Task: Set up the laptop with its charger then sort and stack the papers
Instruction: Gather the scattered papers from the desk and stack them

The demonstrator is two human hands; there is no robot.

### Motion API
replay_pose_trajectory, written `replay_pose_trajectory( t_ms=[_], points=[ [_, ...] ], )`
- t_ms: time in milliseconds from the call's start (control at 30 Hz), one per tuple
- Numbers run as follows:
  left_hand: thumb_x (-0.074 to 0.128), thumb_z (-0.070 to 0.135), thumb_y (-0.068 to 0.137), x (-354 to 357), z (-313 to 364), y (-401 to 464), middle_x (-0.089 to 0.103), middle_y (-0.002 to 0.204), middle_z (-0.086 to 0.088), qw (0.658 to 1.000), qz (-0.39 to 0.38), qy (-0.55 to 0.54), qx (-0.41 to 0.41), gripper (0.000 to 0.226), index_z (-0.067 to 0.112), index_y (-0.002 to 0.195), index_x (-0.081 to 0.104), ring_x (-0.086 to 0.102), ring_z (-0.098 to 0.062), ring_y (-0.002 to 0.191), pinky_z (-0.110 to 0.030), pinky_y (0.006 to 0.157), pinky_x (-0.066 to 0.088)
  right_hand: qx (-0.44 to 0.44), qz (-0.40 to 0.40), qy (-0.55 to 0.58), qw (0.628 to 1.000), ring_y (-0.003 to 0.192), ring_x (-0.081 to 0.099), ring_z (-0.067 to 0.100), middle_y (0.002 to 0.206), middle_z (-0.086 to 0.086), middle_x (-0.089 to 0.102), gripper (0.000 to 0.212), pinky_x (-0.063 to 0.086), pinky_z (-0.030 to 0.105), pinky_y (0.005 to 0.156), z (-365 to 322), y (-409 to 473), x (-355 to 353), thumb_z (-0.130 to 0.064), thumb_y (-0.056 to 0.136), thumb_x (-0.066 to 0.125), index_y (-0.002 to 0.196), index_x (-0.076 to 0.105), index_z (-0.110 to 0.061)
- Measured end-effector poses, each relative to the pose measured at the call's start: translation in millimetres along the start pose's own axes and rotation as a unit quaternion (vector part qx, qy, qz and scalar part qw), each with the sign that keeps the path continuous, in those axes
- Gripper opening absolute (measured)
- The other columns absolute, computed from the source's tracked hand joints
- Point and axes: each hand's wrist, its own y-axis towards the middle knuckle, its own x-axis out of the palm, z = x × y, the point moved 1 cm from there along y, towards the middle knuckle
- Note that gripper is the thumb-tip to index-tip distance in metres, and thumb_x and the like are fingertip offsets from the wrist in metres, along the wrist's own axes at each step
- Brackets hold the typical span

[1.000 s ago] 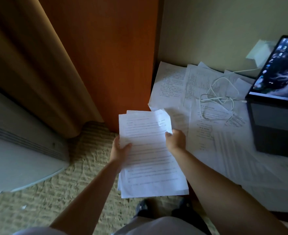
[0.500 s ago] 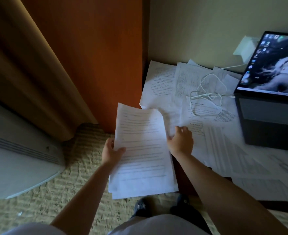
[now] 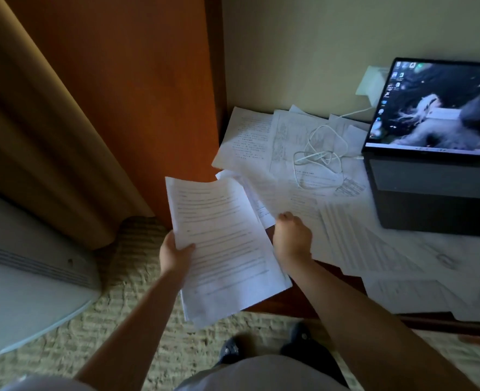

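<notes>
Our left hand (image 3: 176, 256) grips a stack (image 3: 224, 244) of printed sheets by its left edge, thumb on top, holding it tilted over the carpet (image 3: 126, 328) just off the worktop (image 3: 298, 300). Our right hand (image 3: 291, 238) curls its fingers onto a loose sheet (image 3: 287, 198) among the papers (image 3: 374, 249) spread on the worktop; we cannot tell whether it pinches it. The laptop (image 3: 436, 165) stands open at the right, screen lit, its white cable (image 3: 322, 156) coiled on the papers.

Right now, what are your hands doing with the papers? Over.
Left hand grips paper stack. Right hand reaching onto loose sheets. White cable lies across sheets.
</notes>
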Motion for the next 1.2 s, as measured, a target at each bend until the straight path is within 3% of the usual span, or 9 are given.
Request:
replay_pose_trajectory(
  t_ms=[167,333,433,500,567,667,833,1033,1200],
  points=[
    [0.053,0.006,0.091,12.2,5.6,-6.9,0.065,0.111,-0.012,0.993,-0.101,-0.059,-0.013,0.03,0.016,0.118,0.058,0.063,-0.029,0.098,-0.046,0.088,0.053,-0.177,-0.053,0.093,0.978,0.048,0.062,0.023,0.059,0.003,0.059,0.018,0.041,0.02,0.037,-58.0,-32.2,-6.4,-0.002,0.046,0.074,0.056,0.062,-0.012],
    [0.043,0.055,0.094,8.9,5.3,-2.0,0.068,0.105,-0.012,0.95,-0.11,-0.238,-0.171,0.047,0.016,0.109,0.064,0.064,-0.031,0.096,-0.049,0.092,0.05,-0.275,-0.288,0.167,0.902,0.099,0.06,0.028,0.106,0.007,0.064,0.024,0.049,0.036,0.082,-73.7,-71.2,6.4,-0.025,0.092,0.051,0.102,0.065,-0.009],
    [0.055,0.035,0.094,6.5,-2.8,1.7,0.065,0.113,-0.021,0.971,-0.108,-0.161,-0.137,0.033,0.01,0.116,0.061,0.064,-0.037,0.098,-0.057,0.091,0.05,-0.143,-0.355,0.276,0.882,0.087,0.063,0.018,0.093,0.001,0.068,0.046,0.049,0.031,0.079,-70.6,-72.5,4.2,-0.058,0.09,0.046,0.09,0.067,-0.017],
    [0.057,0.012,0.093,7.4,-6.1,2.2,0.065,0.111,-0.023,0.979,-0.109,-0.125,-0.115,0.021,0.008,0.112,0.061,0.064,-0.04,0.098,-0.06,0.089,0.049,-0.047,-0.226,0.298,0.926,0.083,0.06,0.016,0.087,-0.001,0.065,0.039,0.049,0.029,0.076,-58.0,-61.6,11.1,-0.055,0.09,0.05,0.086,0.063,-0.018],
    [0.057,0.006,0.091,7.0,-5.7,0.6,0.065,0.109,-0.023,0.979,-0.116,-0.125,-0.114,0.021,0.007,0.111,0.061,0.064,-0.041,0.098,-0.061,0.086,0.05,0.043,-0.085,0.202,0.975,0.104,0.056,0.019,0.11,0.004,0.062,0.038,0.049,0.033,0.088,-36.2,-45.3,19.3,-0.043,0.089,0.057,0.11,0.06,-0.012],
    [0.057,0.001,0.09,5.3,-4.7,0.0,0.065,0.108,-0.024,0.974,-0.134,-0.134,-0.126,0.027,0.0,0.117,0.059,0.064,-0.039,0.095,-0.056,0.087,0.052,0.268,-0.12,0.149,0.944,0.124,0.044,0.031,0.134,0.013,0.048,0.063,0.044,0.044,0.099,-0.2,-32.3,20.2,-0.038,0.085,0.063,0.137,0.041,-0.008],
    [0.072,0.011,0.081,9.5,-2.1,-0.2,0.069,0.104,-0.014,0.964,-0.159,-0.151,-0.151,0.03,0.006,0.109,0.064,0.066,-0.033,0.096,-0.05,0.084,0.054,0.174,-0.176,0.361,0.899,0.121,0.051,0.023,0.132,0.003,0.055,0.06,0.048,0.035,0.094,4.4,-26.9,28.3,-0.012,0.087,0.06,0.141,0.038,-0.022],
    [0.065,-0.01,0.077,10.4,8.7,-4.8,0.067,0.105,-0.013,0.982,-0.174,-0.063,-0.024,0.038,0.007,0.111,0.062,0.065,-0.034,0.099,-0.053,0.083,0.055,0.191,-0.105,0.318,0.923,0.126,0.046,0.026,0.136,0.005,0.045,0.068,0.046,0.034,0.094,-6.7,-25.7,18.6,-0.021,0.082,0.07,0.142,0.036,-0.015],
    [0.072,-0.007,0.071,-26.0,38.7,-13.2,0.071,0.099,-0.017,0.959,-0.205,-0.196,-0.003,0.038,0.001,0.107,0.063,0.07,-0.036,0.088,-0.049,0.071,0.058,0.279,-0.172,0.568,0.755,0.101,0.059,0.022,0.111,0.0,0.06,0.064,0.048,0.03,0.081,-5.7,-0.9,-21.8,-0.024,0.083,0.072,0.137,0.041,-0.013]
  ],
)
